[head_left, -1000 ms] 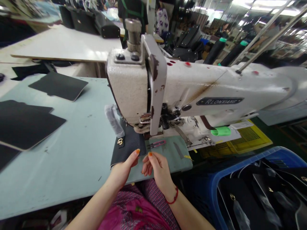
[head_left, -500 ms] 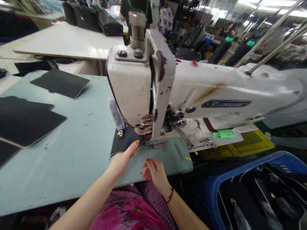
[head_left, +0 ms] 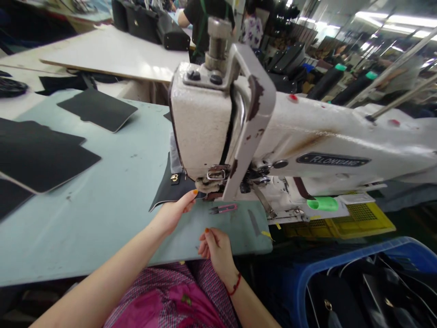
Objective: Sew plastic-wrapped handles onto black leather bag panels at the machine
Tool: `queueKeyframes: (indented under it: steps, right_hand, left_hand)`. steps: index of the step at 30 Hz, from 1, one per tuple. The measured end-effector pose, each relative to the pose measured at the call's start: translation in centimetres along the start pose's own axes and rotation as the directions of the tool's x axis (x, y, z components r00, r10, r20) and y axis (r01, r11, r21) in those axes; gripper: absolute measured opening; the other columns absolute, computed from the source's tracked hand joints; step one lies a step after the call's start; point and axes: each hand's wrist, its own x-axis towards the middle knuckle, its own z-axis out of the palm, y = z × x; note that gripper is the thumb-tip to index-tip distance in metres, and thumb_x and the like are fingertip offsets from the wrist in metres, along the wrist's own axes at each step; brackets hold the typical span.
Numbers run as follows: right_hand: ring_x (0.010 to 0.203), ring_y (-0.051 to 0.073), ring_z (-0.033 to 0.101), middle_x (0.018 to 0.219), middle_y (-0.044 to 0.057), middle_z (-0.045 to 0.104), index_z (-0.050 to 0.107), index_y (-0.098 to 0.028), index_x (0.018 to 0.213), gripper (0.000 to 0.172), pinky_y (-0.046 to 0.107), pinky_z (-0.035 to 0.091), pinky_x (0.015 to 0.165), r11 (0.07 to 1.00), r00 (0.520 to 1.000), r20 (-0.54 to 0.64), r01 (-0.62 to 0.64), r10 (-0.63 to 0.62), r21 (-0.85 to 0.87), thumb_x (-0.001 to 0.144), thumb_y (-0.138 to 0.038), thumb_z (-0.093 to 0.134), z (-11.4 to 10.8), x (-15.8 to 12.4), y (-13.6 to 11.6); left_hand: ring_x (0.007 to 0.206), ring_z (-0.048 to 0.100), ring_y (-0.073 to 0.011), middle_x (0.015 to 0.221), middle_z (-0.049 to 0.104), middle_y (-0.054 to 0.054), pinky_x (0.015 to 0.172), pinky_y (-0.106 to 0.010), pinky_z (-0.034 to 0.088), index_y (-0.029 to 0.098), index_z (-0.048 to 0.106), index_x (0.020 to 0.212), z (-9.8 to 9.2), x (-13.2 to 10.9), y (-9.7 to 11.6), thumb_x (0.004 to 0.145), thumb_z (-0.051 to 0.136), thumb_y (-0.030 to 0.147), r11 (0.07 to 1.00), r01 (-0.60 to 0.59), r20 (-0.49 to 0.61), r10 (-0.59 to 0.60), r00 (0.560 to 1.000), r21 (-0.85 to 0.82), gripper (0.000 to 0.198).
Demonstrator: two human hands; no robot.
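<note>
Pinching the black panel point(head_left: 167, 190), the left hand point(head_left: 174, 212) is sliding it deeper under the sewing machine point(head_left: 201, 123) — guiding alone, while the right hand point(head_left: 217, 249) is curling loosely apart, its contents impossible to tell.

Red bracelet point(head_left: 236, 286), orange nail polish point(head_left: 195, 192)

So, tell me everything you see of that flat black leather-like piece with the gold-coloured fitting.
The black leather-like piece has a pale line along its near edge and a black tab bearing a shiny gold-coloured metal fitting. A whitish wrapped strip lies at its far part. It lies on the pale blue-green table, its right end at the white sewing machine, whose head hides part. The left hand holds its near edge, thumb on top; its underside is hidden.
</note>
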Motion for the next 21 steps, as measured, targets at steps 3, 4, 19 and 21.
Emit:
queueKeyframes:
  steps: [3,4,19,21]
  right_hand:
    - [0.039,0.006,0.047,0.050,0.001,0.059,0.059,-0.013,0.075,0.053,0.015,0.033,0.040,1.000,1.000,-0.001,0.000,0.000,-0.002,0.089,-0.063,0.048,0.0,0.0,-0.1]
    - [0.039,0.006,0.047,0.051,0.001,0.059,0.059,-0.013,0.075,0.053,0.015,0.033,0.040,1.000,1.000,-0.001,0.001,-0.001,-0.004,0.089,-0.063,0.048,0.0,0.0,-0.2]
    - [0.039,0.007,0.047,0.052,0.001,0.059,0.059,-0.014,0.076,0.055,0.016,0.034,0.040,1.000,1.000,0.018,0.016,-0.016,0.007,0.089,-0.067,0.048,-0.4,0.0,0.3]
    - [0.040,0.007,0.047,0.052,0.002,0.060,0.059,-0.014,0.077,0.055,0.016,0.034,0.040,1.000,0.999,0.022,0.023,-0.023,0.006,0.089,-0.066,0.047,-0.5,0.0,0.4]
  left_hand:
    - [0.052,0.029,-0.0102,0.054,0.035,0.005,0.051,-0.026,0.026,0.020,0.040,0.055,0.0,0.3,0.1,0.075,0.065,0.047,1.000,-0.009,-0.003,0.009,1.000,-0.018,0.041]
    - [0.052,0.029,-0.0101,0.054,0.035,0.005,0.051,-0.026,0.026,0.020,0.040,0.054,0.0,0.4,0.2,0.074,0.065,0.046,1.000,-0.010,-0.009,0.010,1.000,-0.023,0.041]
    - [0.052,0.031,-0.0097,0.053,0.038,0.005,0.051,-0.026,0.026,0.020,0.043,0.054,1.1,0.7,0.3,0.067,0.069,0.045,0.993,-0.042,-0.143,0.026,0.989,-0.110,0.038]
    - [0.051,0.031,-0.0097,0.052,0.039,0.005,0.051,-0.026,0.027,0.020,0.044,0.054,1.4,0.6,0.2,0.067,0.070,0.047,0.992,-0.045,-0.173,0.024,0.985,-0.122,0.040]
